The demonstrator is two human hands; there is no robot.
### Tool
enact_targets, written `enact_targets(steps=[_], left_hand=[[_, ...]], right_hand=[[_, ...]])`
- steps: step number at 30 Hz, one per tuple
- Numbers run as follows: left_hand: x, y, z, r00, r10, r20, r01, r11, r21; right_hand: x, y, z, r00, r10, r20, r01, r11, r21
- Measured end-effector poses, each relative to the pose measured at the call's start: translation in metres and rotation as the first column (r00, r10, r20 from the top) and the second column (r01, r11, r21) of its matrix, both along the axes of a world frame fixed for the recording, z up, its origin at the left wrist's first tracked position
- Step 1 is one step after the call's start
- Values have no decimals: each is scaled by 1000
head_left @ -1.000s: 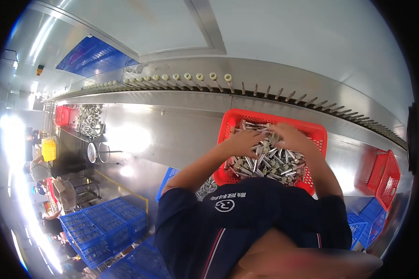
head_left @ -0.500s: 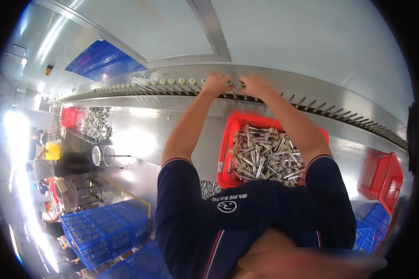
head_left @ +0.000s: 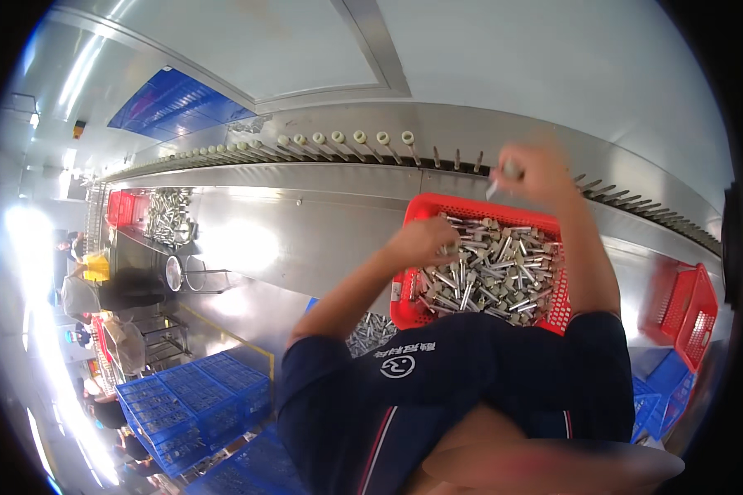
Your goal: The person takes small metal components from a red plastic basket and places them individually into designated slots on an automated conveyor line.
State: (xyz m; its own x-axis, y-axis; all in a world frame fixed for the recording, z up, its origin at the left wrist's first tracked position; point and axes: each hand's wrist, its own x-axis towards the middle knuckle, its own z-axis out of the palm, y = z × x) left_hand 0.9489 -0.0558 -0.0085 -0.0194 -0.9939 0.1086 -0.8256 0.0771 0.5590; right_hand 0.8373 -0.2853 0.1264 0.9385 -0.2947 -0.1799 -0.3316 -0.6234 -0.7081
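— What's the biggest thing near the hands?

— A long steel counter (head_left: 305, 239) with a rail of upright pegs (head_left: 470, 161) along its far edge; some pegs to the left of the fingers carry pale capped pieces (head_left: 359, 137). Blue crates (head_left: 190, 404) are stacked well below and to the left, and a second red basket (head_left: 689, 309) sits off to the right.

— And right under the fingers?

— A red mesh basket (head_left: 425, 210) on the counter, heaped with short silver metal tubes (head_left: 487, 276).

— The left hand?

— The left hand (head_left: 425, 242) is at the basket's left rim, fingers (head_left: 446, 239) curled down into the pile and touching the tubes. Whether they actually clasp one I cannot tell; the knuckles hide it.

— The right?

— The right hand (head_left: 537, 173) is raised above the basket's far edge, just short of the peg rail. It is blurred, but its fingers (head_left: 516, 169) are closed around one small metal tube (head_left: 497, 186), whose end pokes out below them, tilted toward the basket.

— How far apart are the two hands?

— Near each other, the right one higher and farther out, with the basket's back corner between them.
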Motion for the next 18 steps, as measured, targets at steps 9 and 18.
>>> enact_targets(steps=[9, 18], left_hand=[[97, -1, -27, 886, 425, 183, -349, 874, -339], [147, -112, 6, 878, 261, 402, -371, 900, 227]], right_hand=[[-18, 29, -110, 960, 277, 45, -251, 918, -306], [125, -21, -149, 986, 137, 97, -84, 901, -425]])
